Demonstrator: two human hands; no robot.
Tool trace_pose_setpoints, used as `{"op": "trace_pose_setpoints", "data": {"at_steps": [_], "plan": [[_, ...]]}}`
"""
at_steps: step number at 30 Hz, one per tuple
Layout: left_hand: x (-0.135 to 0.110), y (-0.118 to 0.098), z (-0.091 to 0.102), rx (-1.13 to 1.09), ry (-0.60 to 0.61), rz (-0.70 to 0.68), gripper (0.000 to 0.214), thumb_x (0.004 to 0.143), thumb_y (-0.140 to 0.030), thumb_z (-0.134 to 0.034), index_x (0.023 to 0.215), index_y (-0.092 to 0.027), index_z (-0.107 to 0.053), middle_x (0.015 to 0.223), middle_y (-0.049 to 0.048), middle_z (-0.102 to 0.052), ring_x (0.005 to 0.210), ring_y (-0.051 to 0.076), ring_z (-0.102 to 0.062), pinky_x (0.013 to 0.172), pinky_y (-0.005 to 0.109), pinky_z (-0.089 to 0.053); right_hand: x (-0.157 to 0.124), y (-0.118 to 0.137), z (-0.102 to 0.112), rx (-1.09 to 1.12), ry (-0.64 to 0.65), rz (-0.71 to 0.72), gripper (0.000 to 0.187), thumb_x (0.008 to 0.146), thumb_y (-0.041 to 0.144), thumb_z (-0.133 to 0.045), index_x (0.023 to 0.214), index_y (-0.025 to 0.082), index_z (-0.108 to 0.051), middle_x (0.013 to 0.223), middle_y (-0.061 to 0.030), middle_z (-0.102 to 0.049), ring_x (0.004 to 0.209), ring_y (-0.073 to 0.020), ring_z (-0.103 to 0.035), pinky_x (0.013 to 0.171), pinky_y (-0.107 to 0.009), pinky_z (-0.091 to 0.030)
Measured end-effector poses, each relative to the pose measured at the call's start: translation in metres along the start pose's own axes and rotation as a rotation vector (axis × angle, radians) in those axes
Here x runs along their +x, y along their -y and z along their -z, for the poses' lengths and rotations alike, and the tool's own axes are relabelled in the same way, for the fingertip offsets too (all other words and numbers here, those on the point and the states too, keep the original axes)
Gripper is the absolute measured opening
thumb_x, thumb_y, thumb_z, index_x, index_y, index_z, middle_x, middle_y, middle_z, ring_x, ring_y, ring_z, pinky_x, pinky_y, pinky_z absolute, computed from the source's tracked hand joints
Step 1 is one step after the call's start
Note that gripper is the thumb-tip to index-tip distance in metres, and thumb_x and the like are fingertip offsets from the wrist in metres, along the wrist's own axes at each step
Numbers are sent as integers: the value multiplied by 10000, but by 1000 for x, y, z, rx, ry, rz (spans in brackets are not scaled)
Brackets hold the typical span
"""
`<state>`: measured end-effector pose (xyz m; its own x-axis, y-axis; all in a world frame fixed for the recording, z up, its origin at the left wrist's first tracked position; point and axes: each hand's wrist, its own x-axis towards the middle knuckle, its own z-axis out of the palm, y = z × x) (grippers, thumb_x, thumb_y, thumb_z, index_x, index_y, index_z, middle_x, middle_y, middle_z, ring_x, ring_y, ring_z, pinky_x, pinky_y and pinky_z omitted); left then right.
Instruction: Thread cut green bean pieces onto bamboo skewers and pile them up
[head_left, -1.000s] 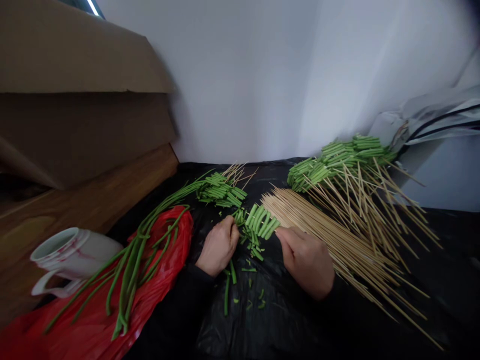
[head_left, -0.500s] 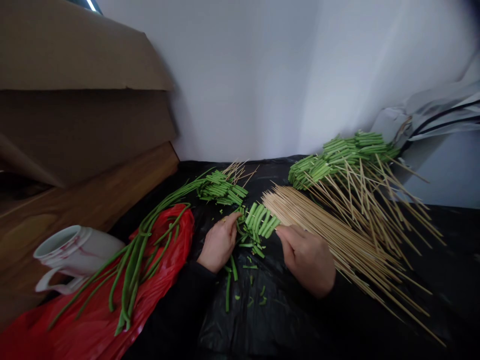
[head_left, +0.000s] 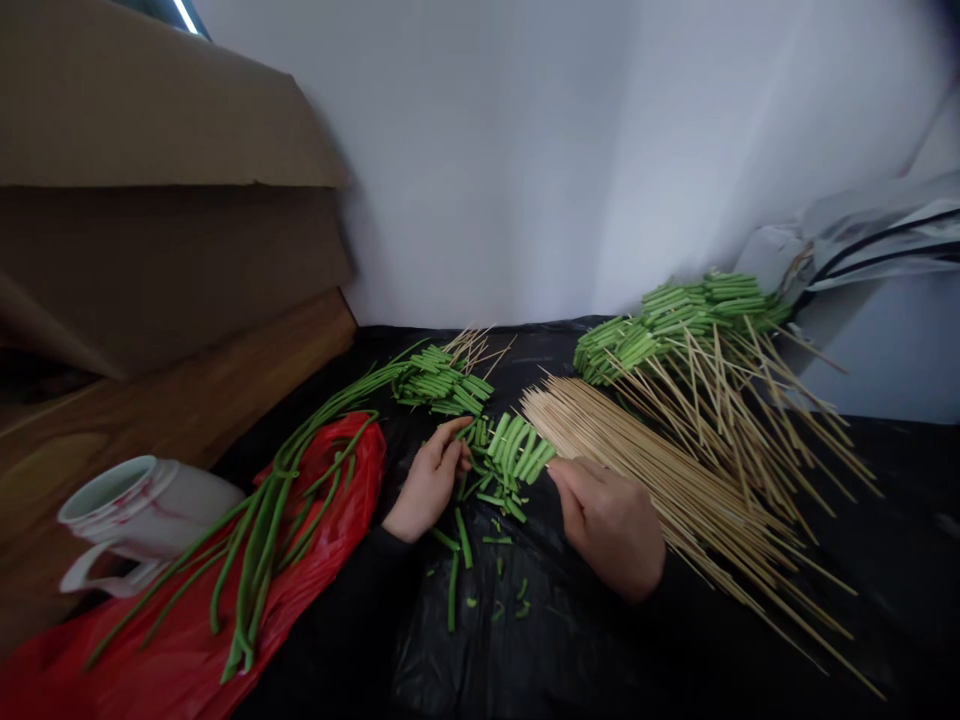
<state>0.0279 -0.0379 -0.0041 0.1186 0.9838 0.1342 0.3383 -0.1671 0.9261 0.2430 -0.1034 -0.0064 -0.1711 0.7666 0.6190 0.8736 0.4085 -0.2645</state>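
Note:
A row of short cut green bean pieces (head_left: 517, 447) lies on the black plastic sheet (head_left: 540, 640) between my hands. My left hand (head_left: 429, 480) rests at the row's left end, fingers curled and pinching among the pieces. To the right of the row, my right hand (head_left: 611, 522) is closed, its thumb and fingers pinched at the near tip of the bare bamboo skewers (head_left: 675, 480); whether it holds one skewer is hard to see. Loose bean scraps (head_left: 461, 560) lie near my wrists.
Long uncut beans (head_left: 277, 500) lie over a red plastic bag (head_left: 172, 640) at the left, beside a white jug (head_left: 142, 515). Skewered bean bundles lie at the back centre (head_left: 442, 382) and back right (head_left: 675, 320). Cardboard boxes (head_left: 150, 180) stand at the far left.
My left hand has slid slightly left and its fingers have moved at the end of the bean row. The right hand has stayed almost still at the skewer tips.

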Motion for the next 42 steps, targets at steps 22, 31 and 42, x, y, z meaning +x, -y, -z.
{"op": "trace_pose_setpoints", "data": {"at_steps": [22, 31, 42], "plan": [[5, 0, -2, 498, -171, -353, 110, 808, -190, -592, 876, -211, -676, 986, 60, -688, 1005, 225, -574, 939, 384, -390, 0, 1, 2, 6, -20, 4, 239, 897, 134, -407, 861, 191, -637, 709, -17, -627, 646, -129, -565, 591, -266, -332], [1, -7, 1, -593, -98, 189, 320, 634, -281, -812, 914, -148, -732, 874, 56, -727, 819, 156, -640, 762, 269, -477, -3, 4, -1, 52, 36, 17, 251, 904, 132, -396, 867, 178, -640, 741, -24, -630, 664, -128, -563, 605, -268, -323], [1, -9, 1, -798, 2, 309, 261, 629, -198, -825, 869, -128, -749, 827, 53, -726, 759, 105, -632, 693, 200, -478, -4, 5, -3, 95, 45, 16, 275, 928, 164, -369, 881, 189, -639, 749, -29, -635, 686, -133, -581, 611, -266, -356]]}}
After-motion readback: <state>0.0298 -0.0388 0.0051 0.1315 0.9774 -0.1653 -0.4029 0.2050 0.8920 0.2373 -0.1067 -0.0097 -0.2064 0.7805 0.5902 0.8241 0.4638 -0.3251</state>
